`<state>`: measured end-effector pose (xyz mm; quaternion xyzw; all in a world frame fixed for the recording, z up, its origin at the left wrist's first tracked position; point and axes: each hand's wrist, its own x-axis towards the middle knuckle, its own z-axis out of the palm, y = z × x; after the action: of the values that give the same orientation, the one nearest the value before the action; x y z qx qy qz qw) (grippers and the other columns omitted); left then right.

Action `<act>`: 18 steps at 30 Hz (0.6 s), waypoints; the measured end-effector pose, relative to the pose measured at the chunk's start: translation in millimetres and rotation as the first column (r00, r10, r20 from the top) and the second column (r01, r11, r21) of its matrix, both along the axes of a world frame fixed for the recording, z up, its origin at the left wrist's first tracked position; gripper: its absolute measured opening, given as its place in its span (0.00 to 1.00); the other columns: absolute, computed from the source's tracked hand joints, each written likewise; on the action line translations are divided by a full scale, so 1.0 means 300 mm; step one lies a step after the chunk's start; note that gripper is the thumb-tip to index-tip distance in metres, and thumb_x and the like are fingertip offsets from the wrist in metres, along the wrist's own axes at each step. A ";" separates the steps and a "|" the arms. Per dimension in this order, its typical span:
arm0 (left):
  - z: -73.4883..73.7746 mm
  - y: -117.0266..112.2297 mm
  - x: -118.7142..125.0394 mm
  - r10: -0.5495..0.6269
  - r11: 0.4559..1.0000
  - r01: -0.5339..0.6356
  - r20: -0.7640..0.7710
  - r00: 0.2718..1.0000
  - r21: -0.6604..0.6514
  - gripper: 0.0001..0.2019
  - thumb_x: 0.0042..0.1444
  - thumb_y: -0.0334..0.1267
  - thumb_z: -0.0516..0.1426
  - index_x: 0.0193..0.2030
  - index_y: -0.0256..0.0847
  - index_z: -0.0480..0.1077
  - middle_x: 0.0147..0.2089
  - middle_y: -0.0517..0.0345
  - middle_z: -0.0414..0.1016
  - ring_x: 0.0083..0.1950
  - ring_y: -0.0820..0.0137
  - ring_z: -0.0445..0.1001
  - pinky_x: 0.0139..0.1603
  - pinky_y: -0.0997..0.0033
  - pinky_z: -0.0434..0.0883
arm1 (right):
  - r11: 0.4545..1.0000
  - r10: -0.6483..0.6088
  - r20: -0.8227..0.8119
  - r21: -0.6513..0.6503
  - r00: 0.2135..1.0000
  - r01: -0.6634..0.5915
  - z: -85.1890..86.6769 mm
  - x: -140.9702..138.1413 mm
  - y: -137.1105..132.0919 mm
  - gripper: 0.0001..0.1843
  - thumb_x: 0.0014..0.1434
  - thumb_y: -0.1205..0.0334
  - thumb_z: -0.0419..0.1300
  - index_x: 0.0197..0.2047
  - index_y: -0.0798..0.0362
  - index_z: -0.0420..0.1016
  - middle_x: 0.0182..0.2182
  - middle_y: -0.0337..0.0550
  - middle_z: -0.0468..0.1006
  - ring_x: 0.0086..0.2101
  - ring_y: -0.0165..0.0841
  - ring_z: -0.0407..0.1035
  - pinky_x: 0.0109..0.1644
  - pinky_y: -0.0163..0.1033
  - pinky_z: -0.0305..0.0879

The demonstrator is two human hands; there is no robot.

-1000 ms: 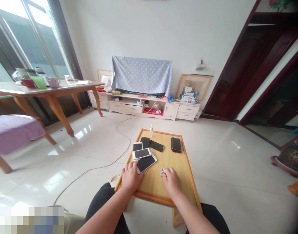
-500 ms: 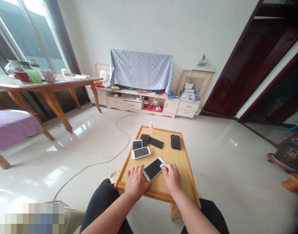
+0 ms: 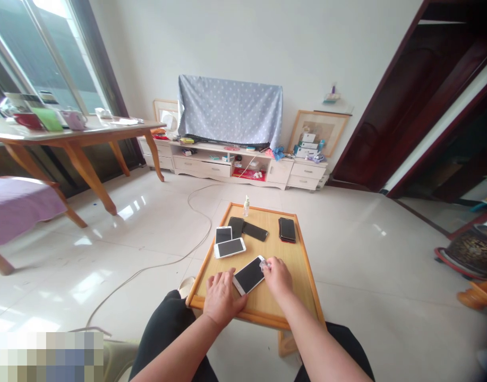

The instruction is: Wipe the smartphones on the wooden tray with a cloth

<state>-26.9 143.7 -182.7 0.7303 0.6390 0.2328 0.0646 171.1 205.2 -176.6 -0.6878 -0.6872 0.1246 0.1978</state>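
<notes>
A white smartphone with a dark screen lies face up and slanted on a small wooden table. My left hand grips its near left end, fingers along one edge and thumb at the bottom. In a pinch, my right hand holds a small crumpled pale wipe against the top end of the screen. Whether it is cloth or tissue I cannot tell. Just beyond lie a second white smartphone, a smaller white one partly under it, and two black phones.
More dark phones are stacked at the table's far right. A small clear pump bottle stands at the far edge. A cable runs over the floor on the left. A low white cabinet lines the wall.
My right hand has shifted slightly left with the wipe, over the phone's top end. My left hand and the phone stay in place. The view has tilted a little.
</notes>
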 end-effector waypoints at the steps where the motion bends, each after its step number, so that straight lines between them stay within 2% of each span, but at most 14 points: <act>1: -0.001 0.001 -0.002 -0.005 1.000 0.005 0.000 1.000 0.008 0.34 0.47 0.48 0.62 0.62 0.41 0.62 0.54 0.47 0.74 0.56 0.53 0.68 0.63 0.52 0.56 | 1.000 -0.011 0.002 -0.002 1.000 0.011 0.002 0.000 0.010 0.09 0.65 0.62 0.54 0.43 0.51 0.75 0.41 0.47 0.74 0.40 0.36 0.68 0.39 0.36 0.59; 3: -0.007 0.003 -0.006 -0.014 0.999 0.014 0.002 1.000 0.030 0.35 0.47 0.47 0.62 0.63 0.40 0.61 0.54 0.47 0.74 0.56 0.53 0.69 0.62 0.51 0.56 | 0.999 0.032 -0.005 0.002 0.999 -0.032 -0.001 -0.039 -0.005 0.08 0.65 0.63 0.54 0.39 0.51 0.75 0.40 0.46 0.74 0.39 0.35 0.68 0.39 0.36 0.59; 6: -0.023 0.007 -0.008 -0.009 0.998 0.008 0.009 1.000 0.060 0.34 0.49 0.46 0.60 0.63 0.37 0.60 0.52 0.46 0.75 0.54 0.53 0.70 0.60 0.51 0.58 | 0.982 0.186 -0.031 0.021 0.982 -0.186 -0.016 -0.142 -0.068 0.06 0.62 0.63 0.59 0.35 0.48 0.76 0.37 0.41 0.75 0.39 0.33 0.69 0.41 0.34 0.58; 8: -0.032 0.010 -0.007 -0.008 0.997 0.007 0.010 1.000 0.074 0.33 0.50 0.45 0.59 0.62 0.36 0.61 0.52 0.45 0.75 0.54 0.53 0.70 0.60 0.51 0.58 | 0.973 0.232 -0.040 0.026 0.972 -0.231 -0.023 -0.178 -0.073 0.04 0.60 0.62 0.61 0.32 0.48 0.76 0.35 0.39 0.74 0.37 0.32 0.69 0.41 0.33 0.58; 10: -0.036 0.012 -0.005 -0.011 0.997 0.010 0.005 1.000 0.082 0.34 0.48 0.46 0.60 0.62 0.37 0.61 0.52 0.45 0.75 0.55 0.53 0.69 0.60 0.50 0.57 | 0.981 0.192 -0.040 0.030 0.981 -0.191 -0.021 -0.157 -0.025 0.03 0.60 0.62 0.62 0.33 0.48 0.75 0.35 0.39 0.74 0.37 0.32 0.68 0.39 0.33 0.57; 13: -0.034 0.013 -0.003 -0.001 0.997 0.001 -0.002 1.000 0.080 0.36 0.46 0.46 0.61 0.62 0.38 0.61 0.53 0.46 0.74 0.54 0.52 0.69 0.61 0.50 0.57 | 0.999 0.033 -0.031 0.036 0.999 -0.032 -0.005 -0.064 0.101 0.03 0.63 0.63 0.59 0.39 0.51 0.74 0.37 0.44 0.74 0.36 0.33 0.67 0.35 0.35 0.53; 15: -0.031 0.014 -0.002 0.001 0.997 -0.001 -0.001 1.000 0.078 0.36 0.46 0.46 0.61 0.62 0.38 0.61 0.53 0.47 0.75 0.54 0.52 0.69 0.61 0.50 0.56 | 0.999 -0.027 -0.023 0.041 0.999 0.028 0.002 -0.027 0.157 0.06 0.64 0.64 0.56 0.36 0.52 0.73 0.36 0.45 0.73 0.34 0.34 0.66 0.34 0.36 0.51; 18: -0.028 0.017 -0.003 -0.003 0.997 0.003 0.001 1.000 0.079 0.36 0.46 0.46 0.61 0.63 0.38 0.61 0.52 0.46 0.75 0.54 0.52 0.69 0.61 0.50 0.57 | 0.998 0.023 -0.025 0.067 0.999 -0.022 -0.004 -0.078 0.130 0.06 0.63 0.65 0.57 0.34 0.51 0.73 0.36 0.45 0.73 0.35 0.34 0.66 0.35 0.36 0.52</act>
<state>-27.8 148.8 -191.1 0.7329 0.6282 0.2585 0.0363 147.8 244.1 -177.8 -0.6715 -0.6961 0.1126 0.2278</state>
